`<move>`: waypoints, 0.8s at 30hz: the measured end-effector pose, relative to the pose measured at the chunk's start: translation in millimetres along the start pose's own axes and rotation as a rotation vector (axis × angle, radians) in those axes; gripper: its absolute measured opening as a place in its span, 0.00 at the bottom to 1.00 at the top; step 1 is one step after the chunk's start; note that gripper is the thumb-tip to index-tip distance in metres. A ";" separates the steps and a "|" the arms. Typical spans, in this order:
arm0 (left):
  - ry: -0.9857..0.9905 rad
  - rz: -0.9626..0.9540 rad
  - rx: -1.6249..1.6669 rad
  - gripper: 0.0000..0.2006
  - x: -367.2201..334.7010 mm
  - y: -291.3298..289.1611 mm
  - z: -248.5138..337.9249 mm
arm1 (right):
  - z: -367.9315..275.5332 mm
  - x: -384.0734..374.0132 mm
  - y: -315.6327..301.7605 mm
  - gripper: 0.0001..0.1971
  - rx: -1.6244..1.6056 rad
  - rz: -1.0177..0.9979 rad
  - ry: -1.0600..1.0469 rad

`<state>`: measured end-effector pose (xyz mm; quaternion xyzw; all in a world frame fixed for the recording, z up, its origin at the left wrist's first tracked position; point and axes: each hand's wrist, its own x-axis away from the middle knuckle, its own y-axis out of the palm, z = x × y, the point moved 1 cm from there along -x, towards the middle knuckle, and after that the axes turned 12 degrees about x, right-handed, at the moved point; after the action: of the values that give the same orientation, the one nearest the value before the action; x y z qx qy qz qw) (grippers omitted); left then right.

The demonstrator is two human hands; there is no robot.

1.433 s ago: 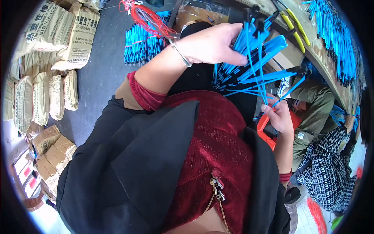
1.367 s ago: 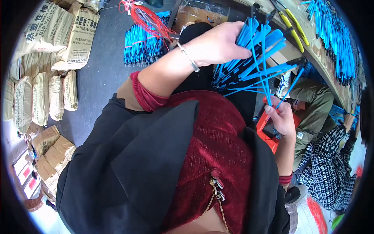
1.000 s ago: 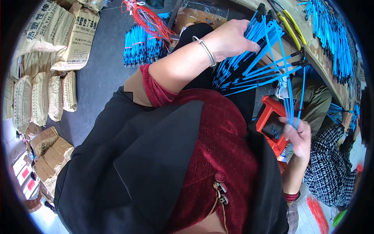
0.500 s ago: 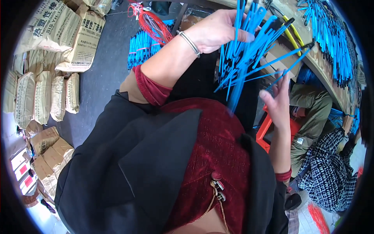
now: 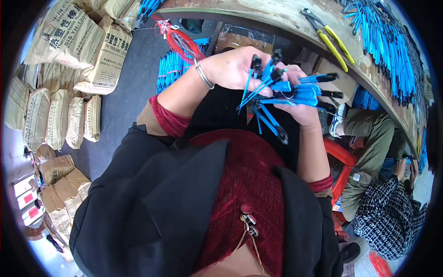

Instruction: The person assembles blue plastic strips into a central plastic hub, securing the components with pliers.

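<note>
In front of my lap, both hands close around a loose bundle of thin blue rods with black ends (image 5: 304, 95). My left hand (image 5: 234, 69), with a bracelet at the wrist, grips the bundle from the left, thumb across the rods. From the right my right hand (image 5: 299, 111) wraps the same bundle, its fingers partly hidden behind it. The rods fan out at several angles, their black tips pointing mostly right and up, a few downward.
A wooden bench (image 5: 277, 16) curves along the far side, bearing yellow-handled cutters (image 5: 333, 40) and a large pile of blue rods (image 5: 387, 51). Red strands (image 5: 180, 44) hang at its left. Stacked sacks (image 5: 62, 111) stand left; a co-worker (image 5: 383, 198) sits right beside a red stool (image 5: 340, 157).
My right hand has moved left and closed on the bundle. The bundle has come lower and turned, its black tips now toward me and rightward. More of the bench is visible.
</note>
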<state>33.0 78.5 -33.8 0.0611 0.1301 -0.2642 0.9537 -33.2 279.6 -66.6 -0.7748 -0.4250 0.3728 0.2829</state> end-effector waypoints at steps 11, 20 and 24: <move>-0.108 -0.312 0.048 0.28 7.8 -27.9 4.3 | -14.1 0.1 25.2 0.31 -0.881 0.187 0.450; -0.181 -0.161 0.019 0.26 9.6 -45.3 -0.4 | 0.6 -2.6 30.6 0.30 -0.816 0.088 0.548; -0.199 0.107 0.189 0.21 12.6 -22.3 -16.6 | 5.5 -7.7 35.8 0.29 -0.648 0.128 0.564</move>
<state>28.2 56.4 -54.4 0.1312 0.0060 -0.2287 0.9646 -24.4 256.5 -94.1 -0.9199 -0.3774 0.0105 0.1065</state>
